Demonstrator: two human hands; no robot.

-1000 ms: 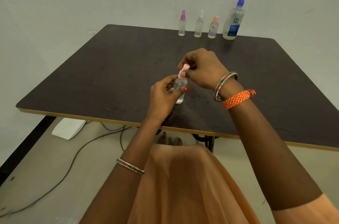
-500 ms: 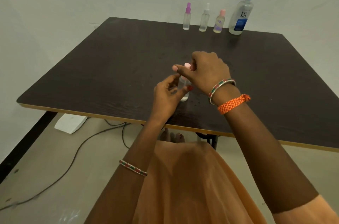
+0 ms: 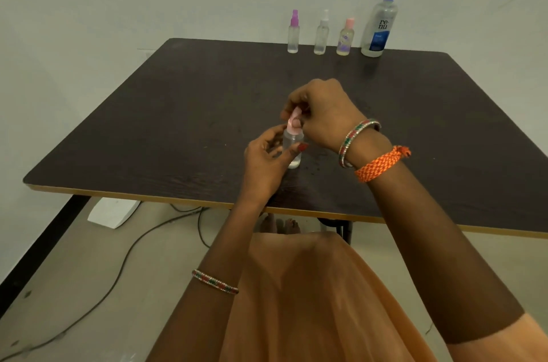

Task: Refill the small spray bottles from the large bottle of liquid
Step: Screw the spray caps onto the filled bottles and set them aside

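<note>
- Small spray bottle upright on the table, near the front edge around its middle; standing on the wood, probably so the base takes the load while the top is worked.
- Left hand wrapped round the clear body, thumb across the front; gripping it, apparently to stop it turning or tipping.
- Right hand above, fingertips pinching the pink spray cap; seemingly twisting it at the neck. Whether going on or coming off: cannot tell.
- Only a little liquid visible at the bottom of the held bottle.
- Large bottle with blue cap, closed, at the far edge toward the right corner; well apart from the hands.
- Three more small bottles in a row just left of it along that far edge, capped, likely parked out of the working space.
</note>
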